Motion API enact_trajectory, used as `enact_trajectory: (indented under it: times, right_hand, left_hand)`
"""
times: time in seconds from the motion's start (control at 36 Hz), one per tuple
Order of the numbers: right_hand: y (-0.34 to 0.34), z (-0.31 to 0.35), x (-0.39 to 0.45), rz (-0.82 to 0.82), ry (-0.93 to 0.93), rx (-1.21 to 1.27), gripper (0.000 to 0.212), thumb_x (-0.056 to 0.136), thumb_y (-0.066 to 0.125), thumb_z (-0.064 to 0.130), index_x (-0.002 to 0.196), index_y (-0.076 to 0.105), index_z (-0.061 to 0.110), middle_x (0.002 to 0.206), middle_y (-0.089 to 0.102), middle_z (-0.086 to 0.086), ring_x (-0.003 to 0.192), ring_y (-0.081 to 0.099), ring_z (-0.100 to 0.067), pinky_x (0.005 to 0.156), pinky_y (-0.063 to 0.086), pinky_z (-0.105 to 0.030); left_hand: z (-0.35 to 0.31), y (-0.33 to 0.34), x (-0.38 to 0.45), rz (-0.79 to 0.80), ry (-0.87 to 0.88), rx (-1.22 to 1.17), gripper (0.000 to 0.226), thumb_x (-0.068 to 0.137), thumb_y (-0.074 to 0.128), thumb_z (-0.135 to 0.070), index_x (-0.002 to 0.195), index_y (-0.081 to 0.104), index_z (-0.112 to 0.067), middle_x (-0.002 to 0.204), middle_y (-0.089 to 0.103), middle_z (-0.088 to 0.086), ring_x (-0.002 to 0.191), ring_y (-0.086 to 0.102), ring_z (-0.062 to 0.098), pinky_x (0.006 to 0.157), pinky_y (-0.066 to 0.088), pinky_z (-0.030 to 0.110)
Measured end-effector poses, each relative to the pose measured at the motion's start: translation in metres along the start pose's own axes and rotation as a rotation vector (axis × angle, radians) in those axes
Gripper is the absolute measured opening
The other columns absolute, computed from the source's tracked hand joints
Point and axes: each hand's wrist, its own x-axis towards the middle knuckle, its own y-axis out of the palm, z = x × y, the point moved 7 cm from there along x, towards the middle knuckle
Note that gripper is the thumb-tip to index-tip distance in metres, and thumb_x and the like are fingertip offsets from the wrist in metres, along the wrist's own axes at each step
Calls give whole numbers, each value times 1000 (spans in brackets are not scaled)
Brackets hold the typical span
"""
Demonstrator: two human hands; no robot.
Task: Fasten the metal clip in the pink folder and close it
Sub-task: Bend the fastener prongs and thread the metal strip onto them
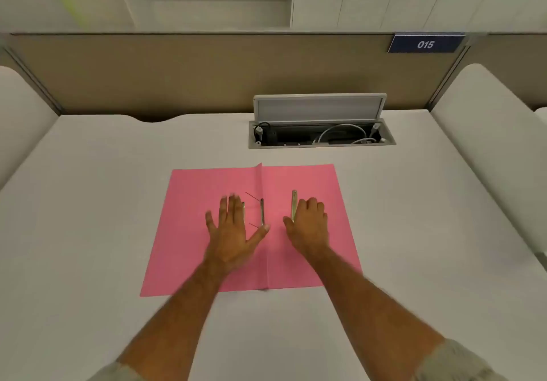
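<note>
**Folder open, clip unfastened**

Pink folder [207,250] lies open flat on table [88,203]. Left hand [229,232] spread flat beside spine bar [262,212]. Right hand [307,226] curled over loose metal strip [294,203]; grip on it unclear.

The surface [88,203] lies bare all round the folder [192,247]; an open cable box [322,136] stands behind.

We count one pink folder [207,232], open flat; two hands [229,229] [307,226]; three metal clip strips [262,212] [294,203] [243,206]; one cable box [322,136]; one number plate [425,43].
</note>
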Motion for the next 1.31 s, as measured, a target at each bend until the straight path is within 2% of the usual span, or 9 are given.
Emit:
enact_trajectory:
  times: [0.17,0.33,0.44,0.58,0.75,0.81,0.94,1.08,1.31]
  right_hand:
    - [15,-13,-3,55,108,48,49,92,61,42,123,55,4,120,55,-14,109,49,-29,89,47,-43]
    - [19,-16,8,58,107,65,50,92,61,43,125,54,5,122,55,-13,111,48,-28,92,46,-44]
    - [21,-18,13,58,115,62,49,93,60,42,124,55,5,122,55,-12,111,48,-29,93,45,-44]
    - [23,-15,17,50,158,40,41,95,61,36,121,58,4,118,59,-12,110,50,-27,92,48,-41]
    - [27,-5,16,43,221,75,21,95,58,15,109,69,5,106,66,-11,102,57,-27,78,52,-38]
    - [29,-4,14,43,254,94,20,92,58,13,105,70,5,103,67,-11,98,60,-29,75,53,-38]
    - [30,-9,16,50,422,234,14,88,64,15,98,70,7,95,70,-10,90,66,-30,74,60,-42]
    - [30,-10,22,82,495,315,12,88,67,19,95,66,9,93,71,-11,87,67,-29,69,61,-39]
    - [31,-9,29,154,471,325,18,89,64,15,104,63,6,106,68,-15,99,64,-32,80,60,-44]
  left_hand:
    - [7,34,-4,143,51,29,84,95,10,-71,161,-3,-22,163,-28,-4,150,-28,17,122,-12,54]
    - [6,49,0,198,81,27,70,98,14,-67,151,-19,-38,160,-34,-7,151,-28,17,122,-12,56]
    - [6,55,2,206,108,37,68,97,13,-69,150,-21,-44,158,-37,-8,149,-30,16,120,-17,57]
    - [6,60,5,204,130,72,74,88,1,-78,151,-19,-46,160,-31,-7,150,-29,17,117,-19,61]
    - [7,64,7,182,123,97,76,85,-5,-81,151,-19,-46,161,-30,-8,151,-28,17,116,-21,61]
    - [9,65,7,187,120,95,75,87,-2,-79,153,-16,-45,162,-29,-9,150,-29,16,117,-20,61]
    - [11,63,10,219,136,15,65,99,22,-65,158,4,-46,167,-20,-9,151,-27,15,116,-21,60]
    - [10,60,9,240,157,17,62,100,28,-63,157,14,-45,167,-20,-7,152,-26,17,115,-22,61]
    - [10,60,9,303,207,12,73,96,32,-69,159,5,-44,160,-24,-18,149,-31,22,111,-25,66]
